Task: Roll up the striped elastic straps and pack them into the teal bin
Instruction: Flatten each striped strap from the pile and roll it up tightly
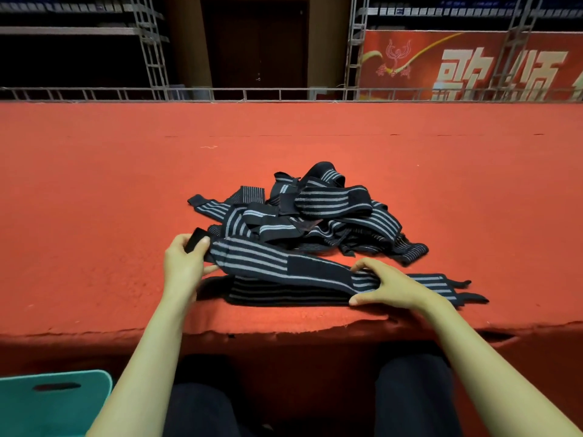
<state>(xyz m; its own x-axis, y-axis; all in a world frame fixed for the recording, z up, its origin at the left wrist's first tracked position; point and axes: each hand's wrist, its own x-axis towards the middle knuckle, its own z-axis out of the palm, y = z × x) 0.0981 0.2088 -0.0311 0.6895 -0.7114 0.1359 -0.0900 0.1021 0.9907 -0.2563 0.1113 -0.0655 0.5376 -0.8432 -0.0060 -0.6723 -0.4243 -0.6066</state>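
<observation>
Your left hand (pixel 186 258) grips the black end of a strap (pixel 262 258), with the thumb on top and the fingers curled out of sight behind it. Your right hand (pixel 394 287) sits further along the same strap. Its fingers arch over the top, the thumb presses at the near edge, and it pinches the strap. Between your hands the strap is lifted a little off the red carpet (pixel 94 190). A darker layer lies beneath it, and you cannot tell whether that is the strap folded back or another one. Just behind is the pile (pixel 318 209) of loose straps, too tangled to count. The bin (pixel 53 402) is at your lower left, below the carpet's edge. The frame cuts it off and its inside is not visible.
</observation>
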